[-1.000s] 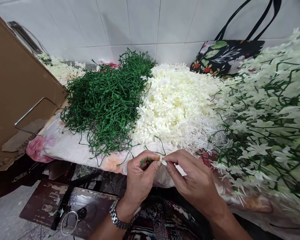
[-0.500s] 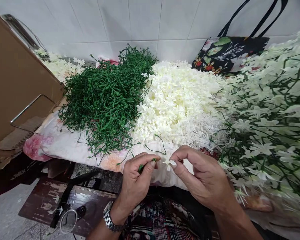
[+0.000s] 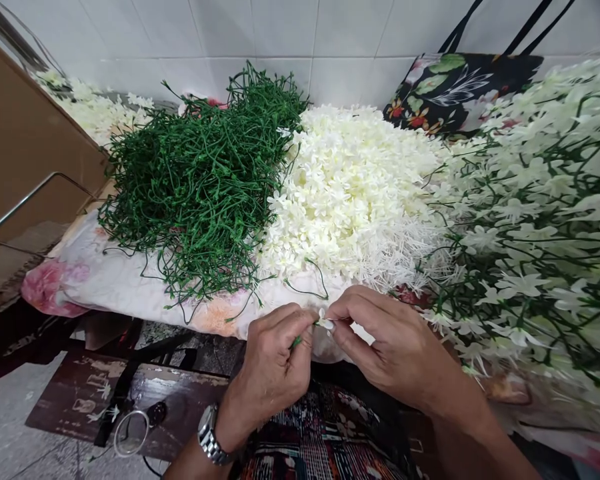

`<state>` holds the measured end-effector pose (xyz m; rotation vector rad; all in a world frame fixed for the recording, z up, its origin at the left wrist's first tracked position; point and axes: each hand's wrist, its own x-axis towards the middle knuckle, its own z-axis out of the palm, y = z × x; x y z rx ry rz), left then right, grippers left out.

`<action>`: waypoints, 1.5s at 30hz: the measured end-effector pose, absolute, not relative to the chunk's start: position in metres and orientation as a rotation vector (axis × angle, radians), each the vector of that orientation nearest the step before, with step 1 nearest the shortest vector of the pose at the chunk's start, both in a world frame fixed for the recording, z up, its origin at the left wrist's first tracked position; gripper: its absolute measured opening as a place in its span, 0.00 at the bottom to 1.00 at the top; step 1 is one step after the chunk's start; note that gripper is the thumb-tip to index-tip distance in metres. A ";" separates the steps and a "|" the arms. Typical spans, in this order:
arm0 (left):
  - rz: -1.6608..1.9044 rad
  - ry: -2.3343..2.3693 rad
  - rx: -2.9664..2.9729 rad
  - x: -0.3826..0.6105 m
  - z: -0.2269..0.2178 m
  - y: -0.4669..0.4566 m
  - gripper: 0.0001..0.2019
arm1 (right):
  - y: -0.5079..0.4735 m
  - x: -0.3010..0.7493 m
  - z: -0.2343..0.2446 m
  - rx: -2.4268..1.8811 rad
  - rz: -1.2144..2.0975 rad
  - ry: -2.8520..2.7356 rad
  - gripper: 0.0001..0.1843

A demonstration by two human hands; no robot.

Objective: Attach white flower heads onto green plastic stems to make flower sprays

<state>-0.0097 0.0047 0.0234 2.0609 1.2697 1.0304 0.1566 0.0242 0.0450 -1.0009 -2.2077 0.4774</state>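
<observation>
My left hand [image 3: 283, 353] is closed on a green plastic stem [image 3: 295, 343], most of it hidden in the fingers. Thumb and forefinger of my right hand [image 3: 380, 340] pinch a small white artificial flower [image 3: 325, 321]. The flower meets the left fingertips, at the tip of the stem. Beyond my hands, a heap of loose white flower heads [image 3: 350, 180] lies on a flowered cloth [image 3: 130, 280]. Left of it rises a tangled pile of green stems [image 3: 195, 180]. One loose stem [image 3: 324, 283] rests just in front of the white heap.
White flowers on green stems [image 3: 525, 280] are massed at the right. A black floral bag [image 3: 460, 93] leans on the tiled wall. A cardboard box [image 3: 35, 140] stands at left. Below the cloth are a dark wooden bench [image 3: 80, 400] and a clear round container [image 3: 131, 433].
The white flower in my right hand has moved left and now meets the stem in my left hand; before, there was a gap. The view has shifted slightly.
</observation>
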 end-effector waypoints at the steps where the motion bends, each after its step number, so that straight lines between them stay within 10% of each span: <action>1: 1.019 1.272 2.063 -0.010 0.022 0.006 0.10 | 0.025 0.156 0.043 -1.008 0.472 -2.216 0.08; 45: 1.025 1.449 2.200 0.001 0.004 0.010 0.11 | 0.021 0.144 0.000 -0.974 0.435 -2.058 0.07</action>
